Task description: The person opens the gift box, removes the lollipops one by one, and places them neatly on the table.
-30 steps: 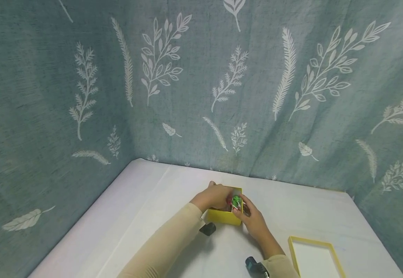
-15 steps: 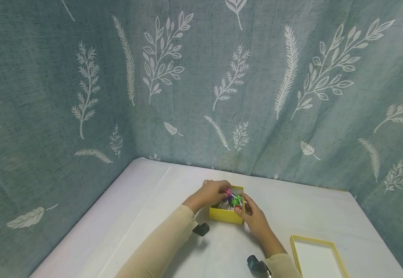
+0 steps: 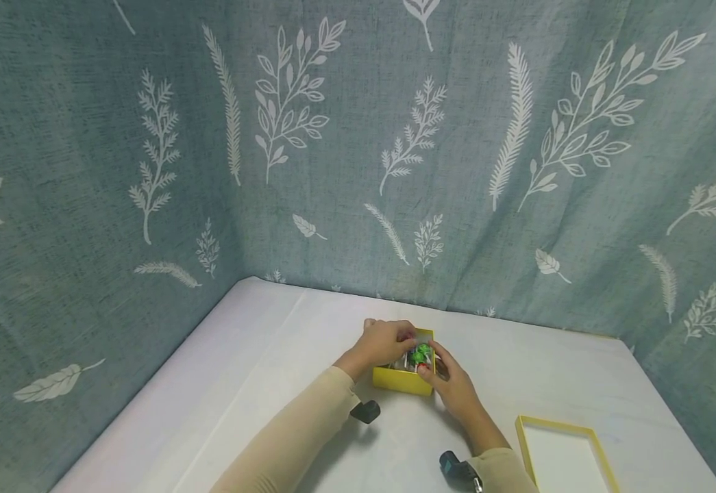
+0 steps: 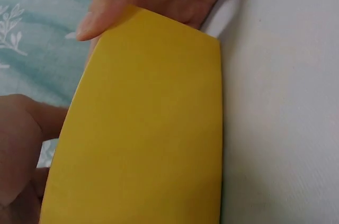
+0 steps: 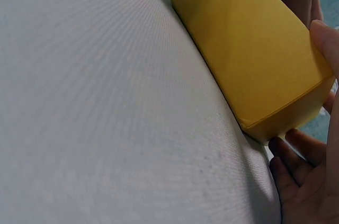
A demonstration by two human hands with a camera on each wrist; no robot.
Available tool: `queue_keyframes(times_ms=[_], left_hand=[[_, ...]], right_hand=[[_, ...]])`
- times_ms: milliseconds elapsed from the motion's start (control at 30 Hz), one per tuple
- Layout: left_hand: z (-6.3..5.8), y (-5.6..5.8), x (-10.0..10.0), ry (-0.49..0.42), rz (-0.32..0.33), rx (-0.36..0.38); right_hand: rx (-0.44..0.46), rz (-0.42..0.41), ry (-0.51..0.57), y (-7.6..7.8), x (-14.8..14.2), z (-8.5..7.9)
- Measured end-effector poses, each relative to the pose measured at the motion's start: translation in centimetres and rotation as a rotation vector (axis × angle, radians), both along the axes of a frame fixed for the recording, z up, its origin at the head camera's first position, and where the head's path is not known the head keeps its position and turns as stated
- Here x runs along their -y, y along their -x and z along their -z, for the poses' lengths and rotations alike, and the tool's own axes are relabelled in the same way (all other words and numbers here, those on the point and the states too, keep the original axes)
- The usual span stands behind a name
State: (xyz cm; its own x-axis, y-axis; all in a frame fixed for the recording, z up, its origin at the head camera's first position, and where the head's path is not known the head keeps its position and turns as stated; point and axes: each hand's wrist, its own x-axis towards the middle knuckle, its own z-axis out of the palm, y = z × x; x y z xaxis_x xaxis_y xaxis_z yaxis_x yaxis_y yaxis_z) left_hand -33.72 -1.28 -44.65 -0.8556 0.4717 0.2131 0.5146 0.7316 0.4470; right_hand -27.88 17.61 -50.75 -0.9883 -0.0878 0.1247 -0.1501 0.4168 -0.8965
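A yellow cardboard box (image 3: 402, 381) stands on the white table, filled with wrapped lollipops. Green-wrapped lollipops (image 3: 419, 353) show at its right end, and a red one lies by the right thumb. My left hand (image 3: 385, 341) reaches over the left rim with bent fingers, pinching a lollipop whose head they hide; a white stick shows below the fingertips. At the right end, my right hand (image 3: 452, 385) grips the box. In the right wrist view its thumb (image 5: 326, 41) lies at the upper rim, with the other fingers low against the end wall.
A shallow yellow-edged lid (image 3: 564, 455) lies with its white inside up at the front right of the table. Behind the table hangs a blue-green leaf-patterned curtain (image 3: 345, 150). Dark wrist cameras (image 3: 366, 411) jut from both wrists.
My left hand lifted a pink lollipop into sight half a second ago, then moved slightly right and now covers it inside the box. The right hand keeps its hold on the box.
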Motion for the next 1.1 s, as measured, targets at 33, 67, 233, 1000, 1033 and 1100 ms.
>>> queue_keyframes(times_ms=[33,67,233,1000,1033,1100], left_hand=[[0.0,0.0,0.0,0.003,-0.01,-0.011],[-0.1,0.0,0.0,0.005,-0.02,-0.019],[-0.9,-0.1,0.9,-0.053,-0.076,0.012],[2.5,0.4,8.5,-0.246,-0.246,0.094],[2.7,0.5,8.7,-0.239,-0.249,0.096],[3.1,0.7,9.3,-0.222,-0.247,0.095]], right_hand=[[0.0,-0.001,0.0,0.0,0.0,0.0],[0.002,-0.001,-0.002,0.0,0.0,0.0],[-0.01,0.004,-0.015,0.2,0.1,-0.1],[-0.033,0.063,-0.056,-0.3,-0.2,0.3],[-0.033,0.064,-0.056,-0.3,-0.2,0.3],[-0.043,0.057,-0.054,-0.3,0.0,0.2]])
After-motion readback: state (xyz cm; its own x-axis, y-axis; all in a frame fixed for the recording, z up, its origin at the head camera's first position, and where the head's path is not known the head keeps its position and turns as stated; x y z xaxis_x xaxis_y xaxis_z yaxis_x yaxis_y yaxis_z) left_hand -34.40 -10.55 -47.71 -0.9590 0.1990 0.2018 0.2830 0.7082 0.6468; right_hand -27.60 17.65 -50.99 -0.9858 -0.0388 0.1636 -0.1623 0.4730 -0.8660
